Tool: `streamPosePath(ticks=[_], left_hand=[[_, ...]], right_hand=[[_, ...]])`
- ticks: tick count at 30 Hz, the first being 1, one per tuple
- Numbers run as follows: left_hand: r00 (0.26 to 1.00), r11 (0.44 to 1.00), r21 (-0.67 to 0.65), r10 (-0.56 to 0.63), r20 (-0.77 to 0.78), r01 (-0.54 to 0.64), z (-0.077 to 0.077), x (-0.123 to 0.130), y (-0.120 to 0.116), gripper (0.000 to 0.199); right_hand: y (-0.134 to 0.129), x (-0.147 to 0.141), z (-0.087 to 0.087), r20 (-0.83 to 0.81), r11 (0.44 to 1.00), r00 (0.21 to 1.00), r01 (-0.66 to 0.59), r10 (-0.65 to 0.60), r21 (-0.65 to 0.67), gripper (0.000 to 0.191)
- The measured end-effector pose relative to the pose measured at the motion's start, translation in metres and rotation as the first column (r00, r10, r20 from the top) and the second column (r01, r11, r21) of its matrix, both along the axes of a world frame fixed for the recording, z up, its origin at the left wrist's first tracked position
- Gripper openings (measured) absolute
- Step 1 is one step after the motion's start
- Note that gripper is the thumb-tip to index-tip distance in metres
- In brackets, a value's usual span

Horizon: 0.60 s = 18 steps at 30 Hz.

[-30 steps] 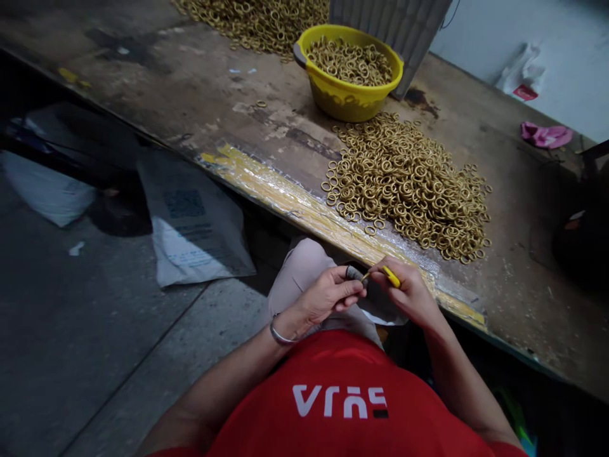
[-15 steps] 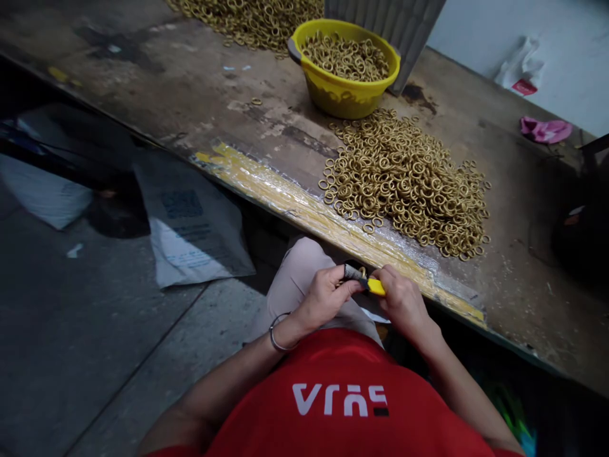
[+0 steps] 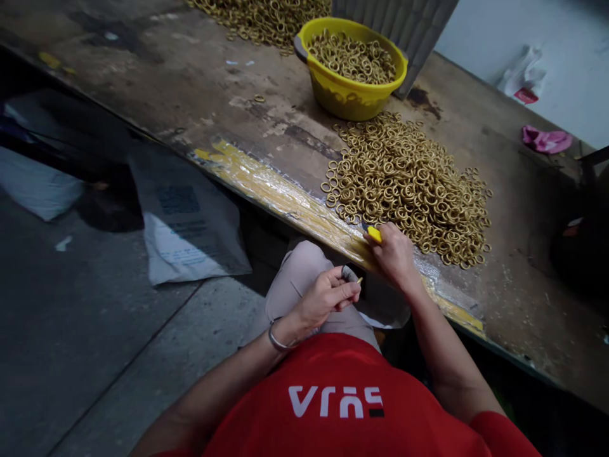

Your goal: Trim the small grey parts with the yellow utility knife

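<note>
**Hands at the bench edge, brass rings heaped ahead**

My right hand [image 3: 394, 254] is closed around a small yellow-handled tool [image 3: 374, 233], its tip at the near fringe of the loose ring pile [image 3: 409, 184] on the bench. My left hand [image 3: 328, 295] sits lower, over my lap, fingers pinched together on a small grey piece [image 3: 350, 274] with a bit of brass showing at its end; I cannot tell exactly what it is. A metal bangle [image 3: 278, 339] circles that wrist.

The workbench [image 3: 190, 82] is worn, stained wood, its near edge wrapped in yellowish tape [image 3: 280, 190] under clear film. Behind the pile stands a yellow basin [image 3: 352, 70] filled with more rings, and a second heap [image 3: 261, 16] lies at the far edge. A pink cloth [image 3: 546, 139] rests far right by a pale wall.

Below the bench, the floor is grey concrete, with a printed sack [image 3: 185, 222] lying flat and a pale bag [image 3: 33, 184] further left.
</note>
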State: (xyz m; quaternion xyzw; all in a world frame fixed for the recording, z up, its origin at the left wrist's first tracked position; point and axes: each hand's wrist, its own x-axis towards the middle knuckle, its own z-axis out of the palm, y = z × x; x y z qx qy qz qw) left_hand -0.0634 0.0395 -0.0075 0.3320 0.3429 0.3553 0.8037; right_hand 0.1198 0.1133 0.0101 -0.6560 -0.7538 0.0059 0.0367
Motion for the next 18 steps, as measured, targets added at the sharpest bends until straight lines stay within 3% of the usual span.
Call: streamPosePath(ticks=[5,8,10,12,14,18], left_hand=[[0.992,0.994,-0.100,-0.022,0.128,0.035,-0.004,-0.008,0.007,0.034],[0.986,0.989,-0.148,0.024,0.167,0.001,-0.007,-0.010,0.011,0.036],[0.986,0.984,-0.160,0.098,0.137,-0.076,-0.009,-0.008,0.013,0.036],[0.981,0.979,-0.159,0.150,0.123,-0.130,-0.009,-0.006,0.014,0.034],[0.976,0.982,-0.150,0.143,0.165,-0.119,-0.008,-0.005,0.015,0.034],[0.963,0.990,-0.138,0.065,0.261,-0.029,-0.004,-0.003,0.012,0.035]], right_hand=[[0.015,-0.014,-0.001,0.011,0.993,0.999,0.052,-0.051,-0.106,0.012],[0.010,-0.006,0.002,-0.249,0.994,0.967,0.037,-0.062,-0.105,0.011],[-0.001,-0.002,0.008,-0.560,0.991,0.825,-0.005,-0.073,-0.136,0.020],[-0.018,-0.001,0.015,-0.786,0.975,0.601,-0.053,-0.142,-0.217,0.027],[-0.035,-0.003,0.020,-0.873,0.945,0.420,-0.097,-0.246,-0.313,0.032],[-0.060,-0.009,0.013,-0.912,0.899,0.185,-0.180,-0.367,-0.398,0.037]])
